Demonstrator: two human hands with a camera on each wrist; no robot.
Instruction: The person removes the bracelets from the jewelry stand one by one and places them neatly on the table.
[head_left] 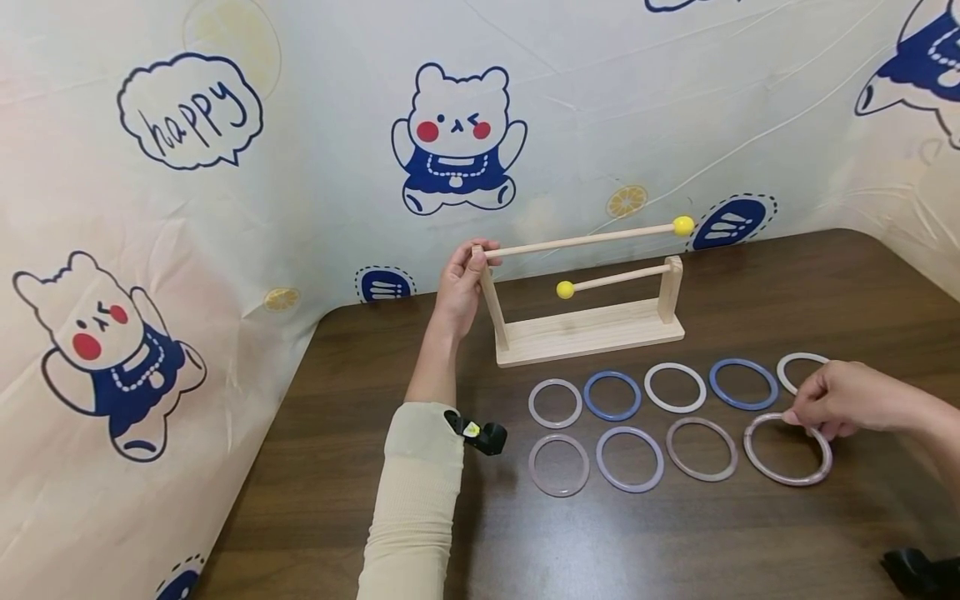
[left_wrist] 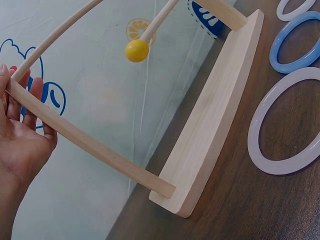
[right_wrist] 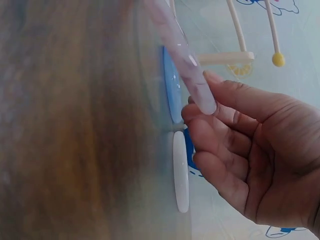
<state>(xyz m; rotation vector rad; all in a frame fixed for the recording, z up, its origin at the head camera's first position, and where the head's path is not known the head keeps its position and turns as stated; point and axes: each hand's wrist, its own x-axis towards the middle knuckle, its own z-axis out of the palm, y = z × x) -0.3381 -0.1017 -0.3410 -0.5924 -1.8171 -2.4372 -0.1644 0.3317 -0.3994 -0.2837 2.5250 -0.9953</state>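
Observation:
My left hand point(head_left: 459, 287) holds the top of the left post of a pale wooden bangle stand point(head_left: 592, 332). In the left wrist view the thumb and fingers lie on either side of that post point(left_wrist: 90, 135). Two rods reach out from the posts, each tipped with a yellow ball point(head_left: 683, 226). Over at the right, my right hand point(head_left: 847, 400) pinches a mottled pinkish-purple bangle point(head_left: 787, 478) between thumb and forefinger by its near-right rim. The right wrist view shows this bangle point(right_wrist: 185, 60) edge-on and slanted, its other fingers loosely curled below. Both rods carry no bangles.
Two rows of bangles lie in front of the stand, among them a blue bangle point(head_left: 743, 384), a white bangle point(head_left: 675, 387) and a lilac bangle point(head_left: 630, 460). A white bangle point(head_left: 795, 358) sits partly behind the right hand. Printed cloth point(head_left: 330, 150) hangs behind the dark wooden table point(head_left: 337, 517).

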